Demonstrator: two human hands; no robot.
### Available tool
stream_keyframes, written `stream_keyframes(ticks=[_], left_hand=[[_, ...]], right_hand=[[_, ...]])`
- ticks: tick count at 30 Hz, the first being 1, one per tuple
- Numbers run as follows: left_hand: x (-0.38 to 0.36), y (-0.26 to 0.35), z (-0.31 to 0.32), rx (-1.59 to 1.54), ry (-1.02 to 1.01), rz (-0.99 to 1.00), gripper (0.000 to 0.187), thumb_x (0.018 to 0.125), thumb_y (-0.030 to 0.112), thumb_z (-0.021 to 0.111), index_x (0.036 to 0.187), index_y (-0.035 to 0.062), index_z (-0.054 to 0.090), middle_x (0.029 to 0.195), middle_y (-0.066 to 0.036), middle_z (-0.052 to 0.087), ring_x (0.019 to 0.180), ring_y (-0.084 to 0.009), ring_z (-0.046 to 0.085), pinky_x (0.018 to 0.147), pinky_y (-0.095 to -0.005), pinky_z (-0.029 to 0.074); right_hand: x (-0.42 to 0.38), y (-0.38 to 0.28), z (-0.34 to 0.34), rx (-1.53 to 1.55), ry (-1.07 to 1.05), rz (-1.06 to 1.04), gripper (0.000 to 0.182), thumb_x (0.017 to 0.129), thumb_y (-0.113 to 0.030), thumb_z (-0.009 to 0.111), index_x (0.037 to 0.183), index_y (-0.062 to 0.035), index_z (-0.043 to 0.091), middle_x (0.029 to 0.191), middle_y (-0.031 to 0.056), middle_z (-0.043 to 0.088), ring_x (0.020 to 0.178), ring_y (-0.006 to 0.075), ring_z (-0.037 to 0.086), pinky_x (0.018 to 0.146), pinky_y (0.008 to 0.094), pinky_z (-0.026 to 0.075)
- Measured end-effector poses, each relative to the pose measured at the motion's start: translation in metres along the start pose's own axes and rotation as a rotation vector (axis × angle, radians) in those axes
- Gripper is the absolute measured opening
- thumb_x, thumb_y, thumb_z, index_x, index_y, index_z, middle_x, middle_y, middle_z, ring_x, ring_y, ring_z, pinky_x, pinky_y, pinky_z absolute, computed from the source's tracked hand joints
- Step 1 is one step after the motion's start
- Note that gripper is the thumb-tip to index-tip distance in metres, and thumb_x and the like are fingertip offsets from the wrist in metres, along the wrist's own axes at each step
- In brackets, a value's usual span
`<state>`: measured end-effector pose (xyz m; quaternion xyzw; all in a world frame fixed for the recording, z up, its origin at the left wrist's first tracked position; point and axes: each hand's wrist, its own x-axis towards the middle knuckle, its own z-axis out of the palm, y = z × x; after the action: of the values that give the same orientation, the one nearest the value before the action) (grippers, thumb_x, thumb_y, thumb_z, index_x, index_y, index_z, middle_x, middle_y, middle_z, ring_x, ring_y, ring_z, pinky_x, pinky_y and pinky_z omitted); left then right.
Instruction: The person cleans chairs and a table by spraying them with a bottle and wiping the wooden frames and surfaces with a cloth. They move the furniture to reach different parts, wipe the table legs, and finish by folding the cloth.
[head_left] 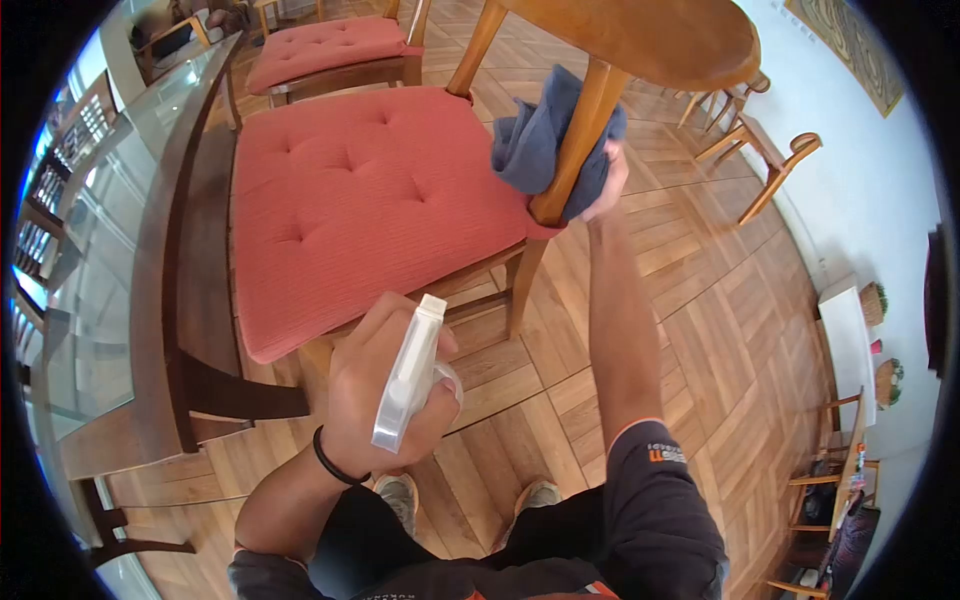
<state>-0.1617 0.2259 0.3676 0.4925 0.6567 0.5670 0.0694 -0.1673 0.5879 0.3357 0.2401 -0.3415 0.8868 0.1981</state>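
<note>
My left hand point(385, 385) is wrapped round a white spray bottle point(408, 375), held near the front corner of a wooden chair. The bottle's lower part is hidden. A dark blue cloth point(540, 140) is folded round the chair's back post point(588, 130). Behind that post, my right hand point(608, 185) presses the cloth against the wood, its fingers partly covered. A red tufted cushion point(370, 200) lies on the chair's seat, beside the cloth. The curved wooden backrest point(660, 40) is above my right hand.
A glass-topped table point(140, 230) with a dark wooden frame stands at the left. Another chair with a red cushion point(325, 52) is behind. More wooden chairs point(770, 150) stand by the white wall at the right. My feet are on the wooden floor point(500, 430).
</note>
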Motion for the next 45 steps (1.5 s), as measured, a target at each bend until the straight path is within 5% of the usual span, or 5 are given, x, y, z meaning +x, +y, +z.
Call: stream_keyframes(ticks=[9, 17, 23, 26, 45], left_hand=[[0.004, -0.01, 0.007, -0.073, 0.034, 0.18, 0.026, 0.061, -0.001, 0.062, 0.087, -0.0018, 0.062, 0.089, -0.017, 0.057, 0.075, -0.0308, 0.06, 0.067, -0.0364, 0.051], [0.001, -0.012, 0.011, -0.092, -0.049, 0.117, 0.027, 0.061, 0.001, 0.063, 0.088, -0.0009, 0.062, 0.091, -0.016, 0.057, 0.08, -0.0294, 0.065, 0.073, -0.0357, 0.053], [0.003, -0.014, 0.02, -0.04, -0.054, 0.109, 0.029, 0.059, 0.002, 0.063, 0.088, -0.0003, 0.062, 0.091, -0.016, 0.057, 0.078, -0.0298, 0.064, 0.071, -0.0357, 0.052], [0.003, -0.014, 0.028, -0.054, -0.063, 0.138, 0.028, 0.06, 0.003, 0.063, 0.088, -0.0006, 0.062, 0.091, -0.017, 0.057, 0.078, -0.03, 0.064, 0.07, -0.0358, 0.052], [0.0, -0.012, 0.057, 0.037, -0.22, 0.059, 0.026, 0.063, 0.004, 0.063, 0.089, -0.0001, 0.061, 0.09, -0.016, 0.058, 0.078, -0.0297, 0.062, 0.071, -0.0356, 0.052]], right_hand=[[-0.002, 0.01, 0.054, -0.758, 0.676, -1.051, 0.053, 0.09, -0.027, 0.053, 0.138, -0.0028, 0.048, 0.138, 0.0143, 0.055, 0.124, 0.0317, 0.055, 0.106, 0.0439, 0.044], [0.072, -0.066, 0.061, -2.496, -0.096, -1.893, 0.078, 0.093, -0.069, 0.044, 0.136, -0.0051, 0.057, 0.163, 0.023, 0.007, 0.152, 0.04, 0.004, 0.113, 0.0732, -0.001], [0.043, -0.077, 0.024, -2.71, -0.371, -1.479, 0.057, 0.09, -0.053, 0.057, 0.136, -0.02, 0.06, 0.16, 0.0148, 0.027, 0.142, 0.0405, 0.033, 0.114, 0.0669, 0.018], [0.014, -0.074, 0.018, -2.488, -0.284, -0.284, 0.057, 0.083, -0.034, 0.064, 0.139, -0.0242, 0.058, 0.154, 0.0135, 0.039, 0.13, 0.0424, 0.045, 0.109, 0.0552, 0.033], [-0.104, -0.027, -0.035, -2.246, 0.505, -0.799, 0.031, 0.097, -0.008, 0.055, 0.127, -0.0011, 0.061, 0.128, 0.02, 0.063, 0.122, 0.0365, 0.057, 0.105, 0.0458, 0.043]])
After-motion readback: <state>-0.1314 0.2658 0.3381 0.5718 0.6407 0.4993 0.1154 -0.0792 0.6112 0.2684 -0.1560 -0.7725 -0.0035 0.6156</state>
